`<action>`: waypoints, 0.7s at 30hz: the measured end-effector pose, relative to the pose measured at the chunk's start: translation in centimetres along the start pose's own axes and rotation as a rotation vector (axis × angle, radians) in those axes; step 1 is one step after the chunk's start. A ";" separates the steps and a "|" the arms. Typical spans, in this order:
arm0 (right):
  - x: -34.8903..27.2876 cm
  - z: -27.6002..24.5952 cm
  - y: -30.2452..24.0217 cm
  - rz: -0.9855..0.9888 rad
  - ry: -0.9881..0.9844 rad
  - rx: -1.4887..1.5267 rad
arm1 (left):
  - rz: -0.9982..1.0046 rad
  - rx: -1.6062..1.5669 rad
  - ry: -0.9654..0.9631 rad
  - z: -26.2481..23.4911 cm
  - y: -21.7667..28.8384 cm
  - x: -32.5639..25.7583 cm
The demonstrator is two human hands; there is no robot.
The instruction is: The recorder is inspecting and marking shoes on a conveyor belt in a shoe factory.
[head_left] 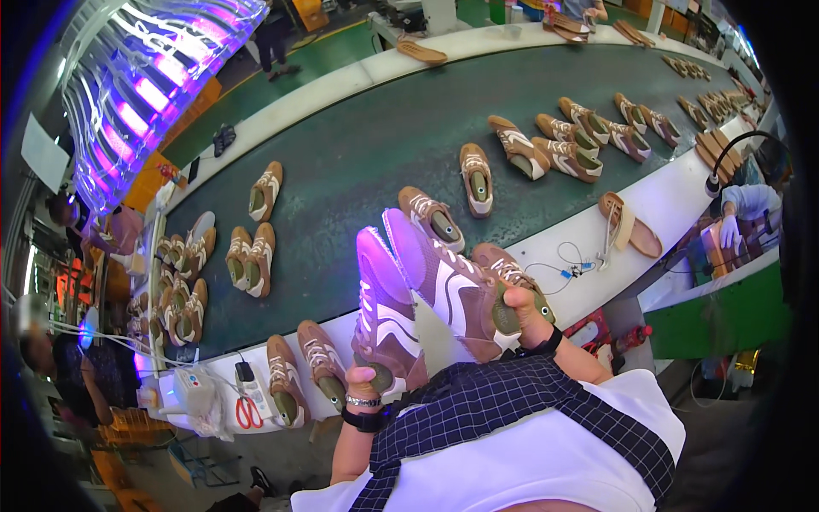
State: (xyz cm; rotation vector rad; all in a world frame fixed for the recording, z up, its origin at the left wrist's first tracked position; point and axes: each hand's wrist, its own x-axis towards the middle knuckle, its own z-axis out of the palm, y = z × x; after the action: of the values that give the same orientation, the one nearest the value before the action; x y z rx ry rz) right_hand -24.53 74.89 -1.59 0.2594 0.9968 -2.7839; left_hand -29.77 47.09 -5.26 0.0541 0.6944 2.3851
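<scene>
My left hand [362,382] is closed round the heel of a brown sneaker [388,328] with white laces and a white side stripe. In my right hand [531,317] is a matching sneaker [456,294], gripped at the heel, where a green shoe last [505,309] shows. Both shoes are raised side by side in front of my checked apron, toes pointing away and nearly touching. Purple light tints their toes. Beside the left shoe, two more sneakers stand on the white ledge, the nearer-to-hand one [321,363] with a green last inside. Another sneaker [520,273] is partly hidden behind my right hand.
A dark green conveyor belt [358,154] carries several similar sneakers. On its white ledge [563,294] are red-handled scissors [248,413], thin cables with blue connectors [573,270] and an unfinished shoe piece [630,226]. A purple-lit machine [136,102] stands far left; a co-worker's gloved hand [730,232] is at right.
</scene>
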 end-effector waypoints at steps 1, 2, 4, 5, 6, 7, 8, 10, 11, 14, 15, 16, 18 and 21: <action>0.1 -0.2 0.1 0.001 0.004 -0.005 | -0.010 -0.012 -0.006 0.1 0.0 -0.2; 0.1 -0.5 0.1 0.002 0.007 -0.010 | -0.021 -0.020 -0.014 0.1 0.0 -0.3; 0.0 -0.8 0.1 0.002 -0.005 -0.013 | -0.039 -0.046 -0.025 0.3 0.0 -0.6; -0.1 -0.8 0.0 0.001 -0.021 -0.012 | -0.051 -0.057 -0.027 0.5 0.1 -0.9; -0.1 -0.9 -0.2 -0.002 -0.037 -0.011 | -0.054 -0.066 -0.030 0.6 0.1 -1.0; 0.0 -1.2 -0.3 0.001 -0.070 -0.004 | -0.054 -0.069 -0.028 0.7 0.0 -1.1; 0.3 -1.7 -0.2 0.004 -0.104 0.003 | -0.049 -0.062 -0.029 0.6 0.1 -1.2; 0.5 -2.5 0.0 -0.003 -0.113 0.003 | -0.013 -0.013 -0.033 0.5 0.3 -1.4; 0.5 -2.9 0.0 -0.009 -0.091 -0.004 | 0.011 0.026 -0.039 0.3 0.4 -1.5; 0.4 -2.6 -0.6 -0.054 -0.078 -0.061 | 0.094 0.251 0.050 1.1 1.0 -2.0; 0.3 -2.3 -1.1 -0.073 -0.081 -0.087 | 0.122 0.341 0.097 1.9 1.3 -2.1; 0.3 -2.1 -1.3 -0.106 -0.059 -0.134 | 0.184 0.415 0.089 2.6 1.5 -1.9; 0.3 -1.6 -1.5 -0.174 -0.017 -0.228 | 0.310 0.568 0.072 4.0 1.8 -1.1; 0.2 -0.2 -2.5 -0.134 0.007 -0.201 | 0.308 0.601 0.074 3.8 2.0 -0.7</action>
State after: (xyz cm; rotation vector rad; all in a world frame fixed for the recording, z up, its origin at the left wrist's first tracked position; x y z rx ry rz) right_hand -25.28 76.91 -0.32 0.1810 1.3312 -2.7710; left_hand -29.57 47.15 -0.86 0.3489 1.5104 2.3777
